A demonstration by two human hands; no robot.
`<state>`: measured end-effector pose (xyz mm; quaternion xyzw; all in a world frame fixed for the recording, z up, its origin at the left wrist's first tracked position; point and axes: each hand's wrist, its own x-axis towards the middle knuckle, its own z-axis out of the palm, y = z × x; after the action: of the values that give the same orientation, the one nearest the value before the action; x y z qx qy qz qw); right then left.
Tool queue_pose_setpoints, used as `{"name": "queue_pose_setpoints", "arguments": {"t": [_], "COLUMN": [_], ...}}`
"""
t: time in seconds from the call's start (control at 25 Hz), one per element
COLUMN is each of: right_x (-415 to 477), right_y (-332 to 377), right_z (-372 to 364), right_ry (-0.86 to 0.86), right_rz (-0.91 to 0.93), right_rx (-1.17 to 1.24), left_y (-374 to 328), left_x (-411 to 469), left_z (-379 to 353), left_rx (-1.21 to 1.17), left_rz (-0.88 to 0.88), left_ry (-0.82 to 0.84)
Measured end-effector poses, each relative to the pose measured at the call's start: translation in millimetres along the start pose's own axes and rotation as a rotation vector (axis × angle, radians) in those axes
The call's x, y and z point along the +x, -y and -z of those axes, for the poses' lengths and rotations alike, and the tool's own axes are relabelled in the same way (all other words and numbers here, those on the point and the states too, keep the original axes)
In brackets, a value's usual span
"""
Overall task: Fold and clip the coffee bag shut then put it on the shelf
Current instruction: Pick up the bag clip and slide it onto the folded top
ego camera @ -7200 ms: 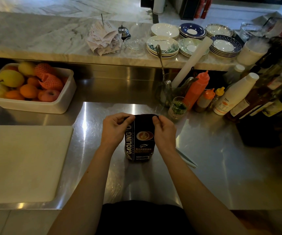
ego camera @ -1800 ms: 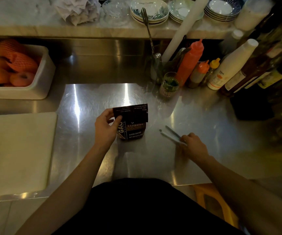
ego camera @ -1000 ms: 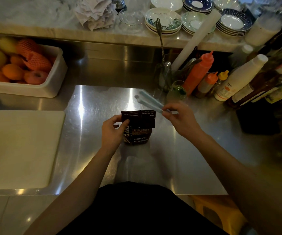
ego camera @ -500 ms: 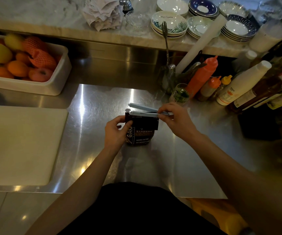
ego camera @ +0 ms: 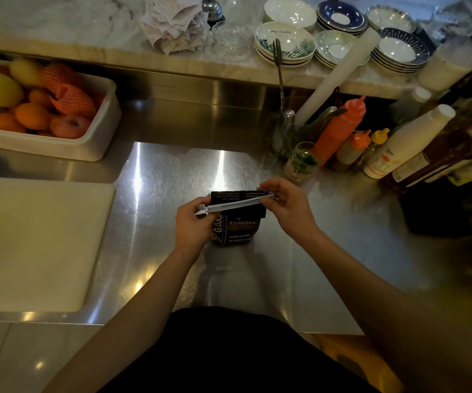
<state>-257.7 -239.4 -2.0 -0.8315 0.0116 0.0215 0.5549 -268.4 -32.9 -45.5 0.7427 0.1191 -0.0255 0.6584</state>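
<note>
A small dark coffee bag (ego camera: 239,229) stands upright on the steel counter (ego camera: 300,265), its top folded down toward me. A long pale bag clip (ego camera: 236,204) lies across the fold, slanting from lower left to upper right, its two arms close together. My left hand (ego camera: 193,225) grips the bag's left side and the clip's left end. My right hand (ego camera: 287,207) pinches the clip's right end at the bag's top right corner.
A white cutting board (ego camera: 30,242) lies at the left. A white tub of fruit (ego camera: 42,103) sits behind it. Squeeze bottles (ego camera: 339,129), a small glass (ego camera: 301,163) and tall bottles (ego camera: 410,143) crowd the back right. Stacked plates (ego camera: 285,42) rest on the marble ledge.
My right hand picked the clip up from the counter, carried it over the folded bag top and lowered it across the fold. My left hand now also holds the clip's left end.
</note>
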Motion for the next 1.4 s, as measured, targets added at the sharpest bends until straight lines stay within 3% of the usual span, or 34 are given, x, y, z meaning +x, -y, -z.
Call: {"name": "queue_pose_setpoints", "arguments": {"t": [0.24, 1.12, 1.24, 1.4], "right_x": [-5.8, -9.1, -11.3, -11.9], "right_y": [-6.4, -6.2, -6.5, -8.7], "right_z": [-5.5, -22.8, -22.9, -23.7], "right_ry": [-0.086, -0.159, -0.184, -0.21], "right_rz": [-0.031, -0.091, -0.086, -0.076], "right_rx": [0.158, 0.277, 0.266, 0.232], "left_y": [0.3, -4.5, -3.6, -14.7], "left_x": [-0.4, 5.4, 13.1, 12.1], "left_z": [-1.0, -0.7, 8.7, 11.0], "left_rx": [-0.059, -0.172, -0.067, -0.094], "left_rz": [0.04, 0.095, 0.056, 0.083], "left_ry": [-0.02, 0.078, 0.158, 0.288]}}
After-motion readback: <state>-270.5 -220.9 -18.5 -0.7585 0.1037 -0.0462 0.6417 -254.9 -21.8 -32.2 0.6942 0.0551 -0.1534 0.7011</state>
